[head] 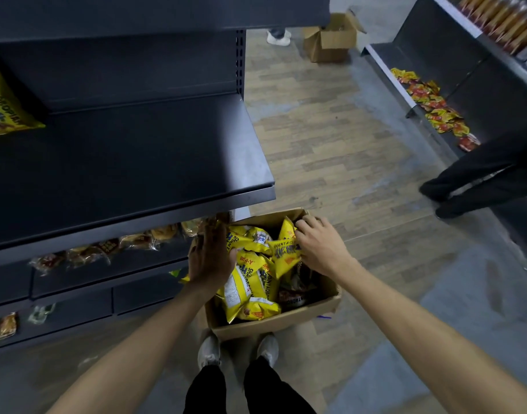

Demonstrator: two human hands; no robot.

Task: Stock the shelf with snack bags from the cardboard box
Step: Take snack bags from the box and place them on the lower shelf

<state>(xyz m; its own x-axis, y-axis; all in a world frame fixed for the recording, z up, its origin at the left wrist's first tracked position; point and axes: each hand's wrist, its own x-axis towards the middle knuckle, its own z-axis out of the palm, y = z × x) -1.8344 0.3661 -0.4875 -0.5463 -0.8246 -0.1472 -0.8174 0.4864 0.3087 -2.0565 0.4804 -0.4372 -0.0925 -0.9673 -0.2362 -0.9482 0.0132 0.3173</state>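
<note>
An open cardboard box point(274, 322) stands on the floor just ahead of my feet, full of several yellow snack bags point(247, 291). My left hand point(210, 258) reaches into the box's left side with straight fingers lying against a bag. My right hand point(319, 246) is on the right, its fingers curled round the top of one yellow bag point(286, 253). The dark shelf point(131, 156) on the left is mostly bare, with one yellow snack bag point(5, 106) lying at its far left.
Lower shelves on the left hold wrapped brown snacks point(107, 246). Another person's dark trouser legs point(483, 174) stand on the right by a low shelf with red-yellow packets point(435, 109). A second open cardboard box point(331, 40) and someone's white shoe point(278, 38) sit far down the wooden aisle.
</note>
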